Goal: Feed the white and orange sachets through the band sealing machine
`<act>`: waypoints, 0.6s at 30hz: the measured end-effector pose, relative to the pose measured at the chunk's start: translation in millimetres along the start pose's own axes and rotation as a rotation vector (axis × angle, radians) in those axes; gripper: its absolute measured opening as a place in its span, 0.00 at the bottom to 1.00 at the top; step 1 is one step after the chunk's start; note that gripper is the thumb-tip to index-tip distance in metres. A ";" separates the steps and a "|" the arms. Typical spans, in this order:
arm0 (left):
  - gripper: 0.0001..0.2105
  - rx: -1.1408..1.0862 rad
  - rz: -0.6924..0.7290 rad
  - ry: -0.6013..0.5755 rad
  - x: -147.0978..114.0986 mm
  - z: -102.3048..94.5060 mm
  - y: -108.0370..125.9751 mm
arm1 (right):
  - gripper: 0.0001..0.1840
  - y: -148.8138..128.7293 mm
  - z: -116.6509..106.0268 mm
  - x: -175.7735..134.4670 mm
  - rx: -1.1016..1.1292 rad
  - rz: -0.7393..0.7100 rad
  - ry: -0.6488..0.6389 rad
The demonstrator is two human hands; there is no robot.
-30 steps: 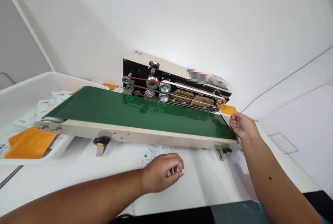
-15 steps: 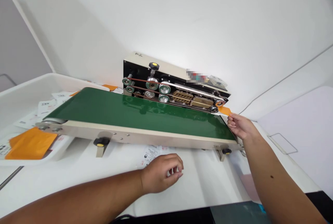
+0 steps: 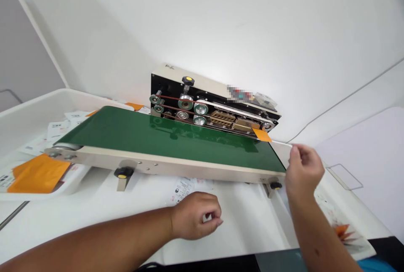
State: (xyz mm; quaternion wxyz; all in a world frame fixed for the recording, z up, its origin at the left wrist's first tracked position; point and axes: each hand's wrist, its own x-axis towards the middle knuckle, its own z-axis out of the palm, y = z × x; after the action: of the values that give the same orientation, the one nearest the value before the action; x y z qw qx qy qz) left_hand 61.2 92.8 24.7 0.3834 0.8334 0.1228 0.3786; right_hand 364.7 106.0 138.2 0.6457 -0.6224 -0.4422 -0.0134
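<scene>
A band sealing machine [image 3: 217,103] with rollers, thin belts and brass blocks stands behind a green conveyor belt [image 3: 176,143]. At the right end of its rollers, a small orange packet [image 3: 262,134] is caught by its upper edge and hangs over the belt. My right hand [image 3: 304,171] is apart from the packet, off the conveyor's right end, its fingers curled in with nothing visible in them. My left hand [image 3: 198,215] rests in front of the conveyor, thumb and fingers curled together around a small gap, holding nothing. Beside it lies a printed clear bag [image 3: 184,188].
On the left, a white bin [image 3: 67,97] holds orange packets [image 3: 39,174] and white printed ones. A plastic bag with orange pieces [image 3: 342,230] lies beneath my right forearm. Black-knobbed legs [image 3: 123,175] support the conveyor's front. A wall rises behind the machine.
My right hand has let go of the orange packet and drawn back to the right and nearer. The packet has moved left into the rollers. My left hand has hardly moved.
</scene>
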 end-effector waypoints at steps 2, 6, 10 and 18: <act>0.08 -0.032 0.056 -0.075 -2.2 1.0 1.5 | 0.09 -7.8 -2.1 -48.4 -0.021 -0.291 -0.265; 0.13 -0.107 0.104 -0.304 -9.4 7.5 -1.1 | 0.15 -10.1 20.0 -122.1 -0.089 -0.470 -1.181; 0.15 -0.209 0.149 -0.500 -13.8 15.2 -9.2 | 0.32 1.3 51.5 -149.0 -0.233 -0.476 -1.310; 0.14 -0.225 0.122 -0.475 -12.6 13.5 -11.0 | 0.32 28.9 59.6 -161.5 -0.303 -0.598 -1.280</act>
State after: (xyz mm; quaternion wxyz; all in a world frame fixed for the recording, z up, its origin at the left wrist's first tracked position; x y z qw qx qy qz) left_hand 63.4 86.6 4.3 0.4681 0.8569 -0.0639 0.2064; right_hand 249.8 75.0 10.5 0.1356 -0.4432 -0.8784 0.1165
